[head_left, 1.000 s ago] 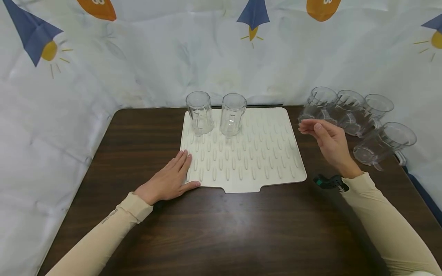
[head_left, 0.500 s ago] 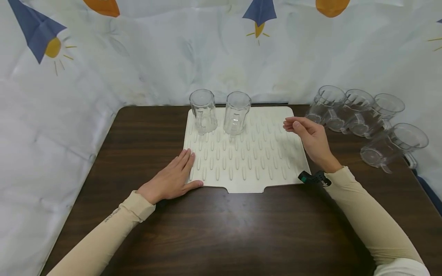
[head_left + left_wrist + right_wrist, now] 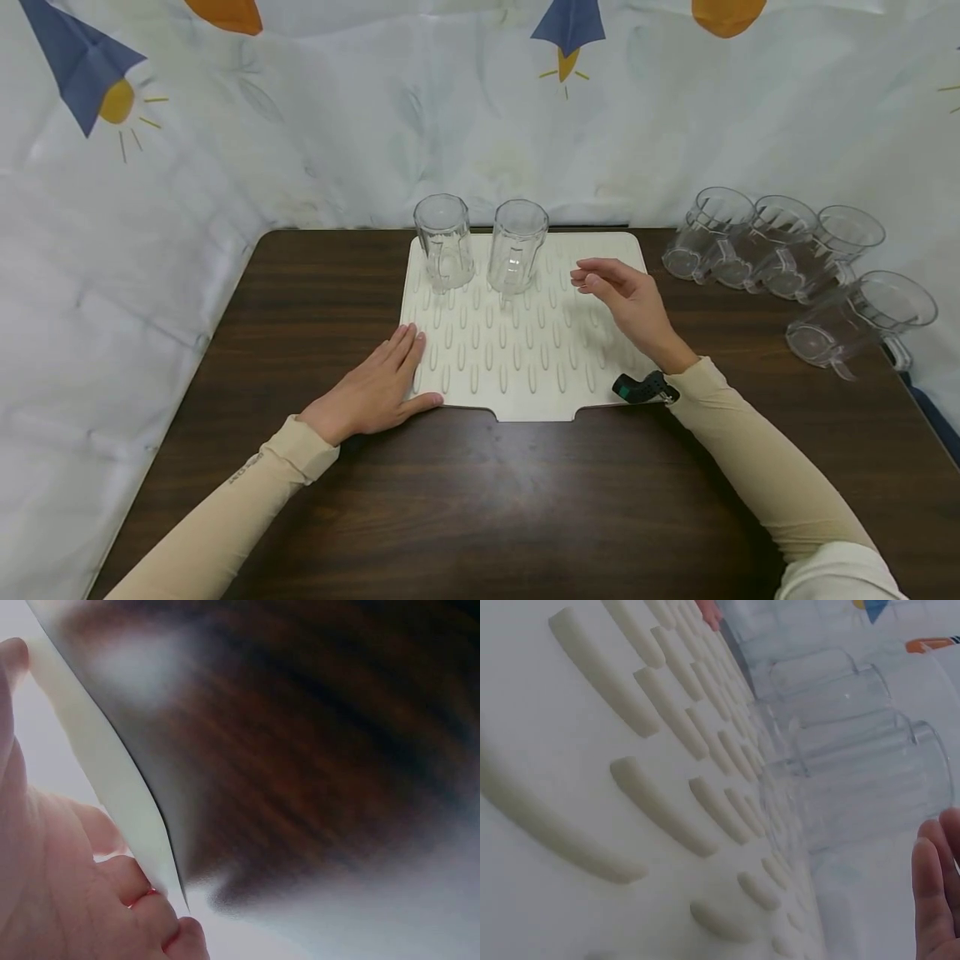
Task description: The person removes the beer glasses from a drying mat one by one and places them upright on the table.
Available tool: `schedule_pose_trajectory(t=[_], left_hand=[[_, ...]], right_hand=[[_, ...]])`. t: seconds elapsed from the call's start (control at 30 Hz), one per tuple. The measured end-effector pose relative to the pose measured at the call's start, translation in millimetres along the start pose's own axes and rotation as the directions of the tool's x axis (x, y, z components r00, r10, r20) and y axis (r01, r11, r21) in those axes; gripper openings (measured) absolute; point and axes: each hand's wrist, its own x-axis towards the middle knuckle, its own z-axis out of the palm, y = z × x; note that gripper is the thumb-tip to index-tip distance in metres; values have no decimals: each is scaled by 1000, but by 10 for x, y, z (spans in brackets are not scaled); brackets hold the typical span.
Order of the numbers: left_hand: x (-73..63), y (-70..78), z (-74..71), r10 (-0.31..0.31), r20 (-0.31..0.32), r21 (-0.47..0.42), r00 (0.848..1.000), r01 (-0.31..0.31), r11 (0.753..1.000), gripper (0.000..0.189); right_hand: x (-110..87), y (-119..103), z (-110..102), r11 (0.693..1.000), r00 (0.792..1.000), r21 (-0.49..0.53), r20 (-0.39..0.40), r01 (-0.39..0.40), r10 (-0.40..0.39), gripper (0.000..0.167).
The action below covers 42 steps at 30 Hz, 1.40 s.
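A white ridged draining board (image 3: 532, 367) lies on the dark wooden table. Two clear mugs (image 3: 449, 262) stand side by side on its back left part, handles facing the near side. My left hand (image 3: 371, 383) rests flat at the board's left edge, fingers straight, thumb along the near corner. In the left wrist view the palm and fingers (image 3: 127, 881) lie beside the board's pale edge (image 3: 112, 757). Over the board's right half hovers my right hand (image 3: 630, 304), fingers loosely bent and holding nothing, to the right of the second mug (image 3: 517, 250).
To the right of the board stand several more clear mugs (image 3: 708, 237) in a close row by the back edge, with another mug (image 3: 858, 321) nearer. A white printed curtain (image 3: 337, 108) hangs behind the table (image 3: 480, 517) and along its left side.
My right hand has moved left from beside the row of mugs to above the board. The left hand stays at the board's edge, and the head view has shifted slightly.
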Motion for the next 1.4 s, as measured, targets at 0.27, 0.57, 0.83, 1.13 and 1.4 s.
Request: schedule_pose_trajectory(t=[0.27,0.57,0.83,1.13,1.4], left_hand=[[-1,3,9,-6,3,2,1000,6,1000,100],[-14,-9,22,-5,-8,-7,1000,5,1000,99],[-26,-4,10,-9,7,0,1000,9,1000,95],[-16,3,19,3,-10,11,1000,-3,1000,96],[-8,3,21,-1,0,15,1000,1,1000,98]], right_hand=[[108,39,259,996,997,-49,20,-70,71,37],[179,63,499,993,992,-40,54,-108,110,35],[232,171,637,988,987,-13,44,-155,155,34],[276,183,783,982,982,-12,32,-188,188,36],[285,167,899,987,986,18,57,-158,156,35]])
